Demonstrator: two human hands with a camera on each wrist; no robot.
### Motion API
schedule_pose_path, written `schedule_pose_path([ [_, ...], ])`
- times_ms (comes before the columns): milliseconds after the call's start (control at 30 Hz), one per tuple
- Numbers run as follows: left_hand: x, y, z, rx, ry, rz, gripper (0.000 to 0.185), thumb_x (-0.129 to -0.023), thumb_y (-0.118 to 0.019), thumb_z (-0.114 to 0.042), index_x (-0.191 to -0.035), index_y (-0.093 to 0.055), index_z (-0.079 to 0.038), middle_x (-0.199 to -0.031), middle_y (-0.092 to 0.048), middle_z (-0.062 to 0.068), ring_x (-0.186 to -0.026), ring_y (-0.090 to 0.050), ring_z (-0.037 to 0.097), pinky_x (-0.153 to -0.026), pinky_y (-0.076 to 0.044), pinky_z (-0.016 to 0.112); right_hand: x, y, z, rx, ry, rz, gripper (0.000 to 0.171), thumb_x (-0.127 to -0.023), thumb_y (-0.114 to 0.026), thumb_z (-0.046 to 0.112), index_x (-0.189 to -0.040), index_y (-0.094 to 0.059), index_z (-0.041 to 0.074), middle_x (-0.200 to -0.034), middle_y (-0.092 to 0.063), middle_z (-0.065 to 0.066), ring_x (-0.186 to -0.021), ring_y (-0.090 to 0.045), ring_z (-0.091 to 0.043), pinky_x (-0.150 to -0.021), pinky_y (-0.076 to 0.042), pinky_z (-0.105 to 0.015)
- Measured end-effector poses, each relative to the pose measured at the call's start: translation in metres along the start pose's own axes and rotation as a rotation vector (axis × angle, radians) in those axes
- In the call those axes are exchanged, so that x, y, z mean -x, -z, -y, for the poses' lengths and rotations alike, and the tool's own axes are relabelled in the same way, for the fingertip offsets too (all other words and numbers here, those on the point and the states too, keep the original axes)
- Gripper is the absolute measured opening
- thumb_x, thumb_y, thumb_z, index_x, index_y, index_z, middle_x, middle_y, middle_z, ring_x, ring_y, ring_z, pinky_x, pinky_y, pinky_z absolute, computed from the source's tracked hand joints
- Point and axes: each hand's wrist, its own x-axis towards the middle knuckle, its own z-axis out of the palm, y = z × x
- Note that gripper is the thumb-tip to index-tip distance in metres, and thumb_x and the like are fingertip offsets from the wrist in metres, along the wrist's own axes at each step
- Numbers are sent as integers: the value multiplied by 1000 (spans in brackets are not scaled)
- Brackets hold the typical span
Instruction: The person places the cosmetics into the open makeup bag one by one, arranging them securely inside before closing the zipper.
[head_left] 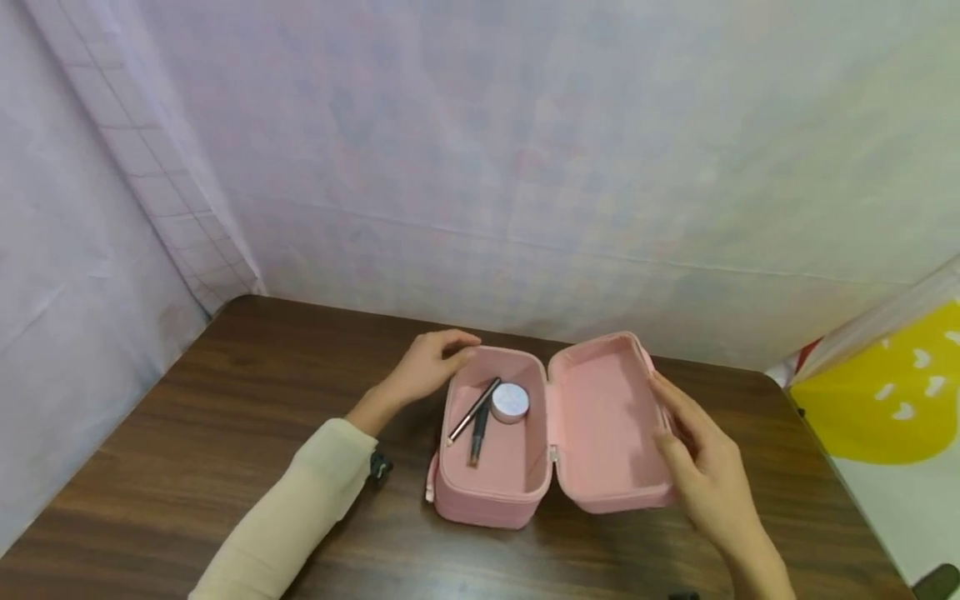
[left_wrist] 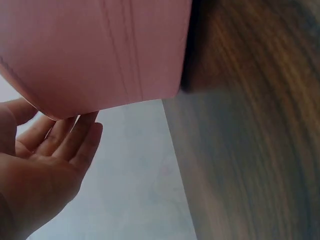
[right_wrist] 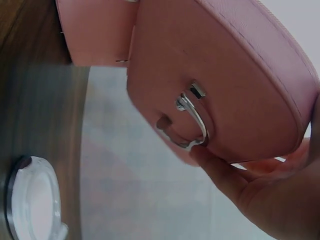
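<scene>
Here my left hand (head_left: 429, 367) rests with relaxed fingers against the far left corner of the pink cosmetic case (head_left: 491, 454), which stands open in the middle of the dark wooden surface (head_left: 187, 433). Inside the case's tub lie a slim pencil (head_left: 474, 411), a darker stick (head_left: 478, 433) under it, and a round jar (head_left: 511, 402) just right of them. Right of the tub the hinged lid (head_left: 607, 425) lies flung open, and my right hand (head_left: 701, 467) touches its outer edge, fingers loosely spread beside its metal handle (right_wrist: 187, 122).
</scene>
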Motion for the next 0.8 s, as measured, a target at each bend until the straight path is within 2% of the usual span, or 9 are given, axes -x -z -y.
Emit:
schedule_pose_path([
  [133, 1, 2, 1, -29, 27, -38, 23, -94, -62, -12, -113, -68, -1, -109, -69, 11, -102, -63, 25, -88, -49, 39, -6, 1, -6, -52, -108, 18, 43, -99, -49, 5, -141, -48, 13, -129, -56, -19, -96, -61, -11, -66, -54, -23],
  [233, 5, 6, 0, -60, 46, -60, 22, -93, -63, -13, -111, -69, -2, -108, -69, 10, -102, -63, 24, -88, -49, 38, -12, -2, -10, -33, -182, -24, 38, -101, -49, 14, -138, -52, 15, -119, -62, -20, -84, -64, -11, -60, -54, -26],
  [367, 16, 13, -2, -81, 69, -92, 20, -94, -62, -15, -109, -71, -4, -107, -70, 8, -98, -64, 22, -83, -51, 38, -25, -10, -12, 121, -269, -132, 30, -99, -53, 25, -125, -64, 16, -105, -69, -13, -77, -64, -12, -60, -50, -23],
  [467, 23, 15, -3, -75, 68, -133, 18, -93, -63, -13, -107, -72, -5, -96, -71, 6, -84, -64, 18, -72, -51, 34, -37, -18, -11, 226, -281, -167, 29, -96, -56, 27, -120, -68, 16, -105, -70, -12, -82, -64, -21, -67, -49, -33],
  [533, 25, 14, -3, -68, 61, -179, 16, -93, -63, -11, -105, -72, -5, -86, -69, 4, -74, -61, 16, -63, -48, 30, -44, -21, -11, 260, -249, -162, 30, -95, -55, 25, -120, -68, 14, -109, -68, -13, -89, -63, -28, -72, -46, -39],
  [567, 26, 12, -2, -58, 59, -205, 14, -92, -64, -10, -103, -71, -5, -82, -69, 3, -71, -60, 16, -61, -47, 29, -47, -21, -11, 259, -233, -158, 30, -95, -56, 25, -120, -67, 14, -111, -68, -15, -91, -62, -31, -72, -45, -43],
  [633, 25, 9, 0, -31, 54, -248, 12, -91, -64, -8, -100, -71, -3, -77, -68, 3, -68, -61, 17, -59, -47, 28, -54, -21, -12, 259, -220, -152, 30, -95, -56, 26, -119, -68, 13, -110, -68, -15, -90, -62, -31, -70, -47, -41],
  [700, 22, 6, 1, 7, 53, -271, 11, -91, -65, -7, -99, -71, -2, -81, -70, 6, -73, -65, 19, -64, -50, 29, -61, -19, -13, 251, -220, -145, 29, -95, -56, 27, -118, -69, 13, -109, -68, -15, -91, -62, -30, -68, -47, -37],
  [800, 13, 4, 3, 163, 86, -224, 15, -92, -63, -7, -103, -69, 1, -92, -71, 11, -87, -68, 24, -76, -53, 31, -70, -19, -16, 223, -239, -133, 29, -95, -56, 30, -115, -70, 15, -109, -69, -11, -92, -62, -26, -67, -46, -31],
])
